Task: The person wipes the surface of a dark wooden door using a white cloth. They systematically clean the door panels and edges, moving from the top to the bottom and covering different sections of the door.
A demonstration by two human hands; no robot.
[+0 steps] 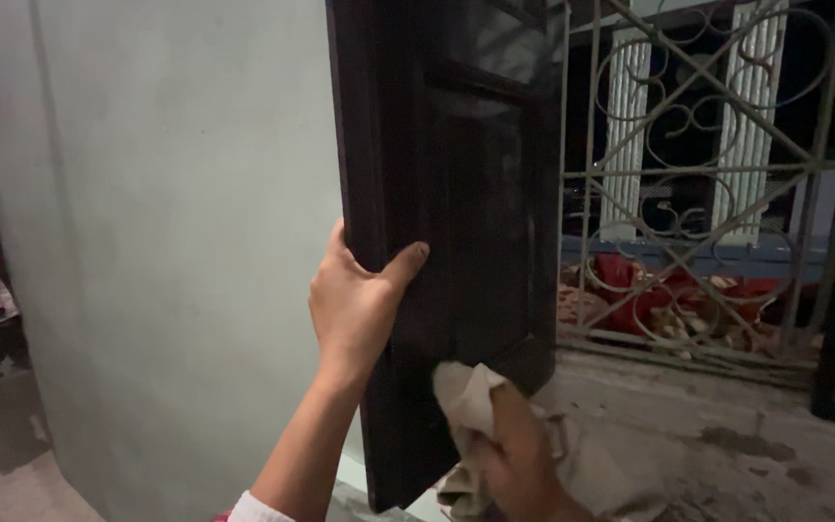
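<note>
A dark wooden window shutter stands open in the middle of the view, swung inward from the window, with its inner face turned toward the person. The left hand holds the left edge of this shutter: the thumb lies across the front face and the other fingers go behind the edge, so the grip is closed on the wood. The right hand is lower and nearer, at the bottom of the view, and its grip is closed around a beige cloth. The upper part of the cloth touches the lower panel of the shutter, and the rest of it hangs down in folds below the hand, over the stone window sill. This sill is grey, rough and stained, and it runs to the right. Behind it, on the far side, there is a metal window grille with curled ornaments, and through the bars some red fabric can be seen outside in the dark. To the left of the shutter is a plain pale wall.
</note>
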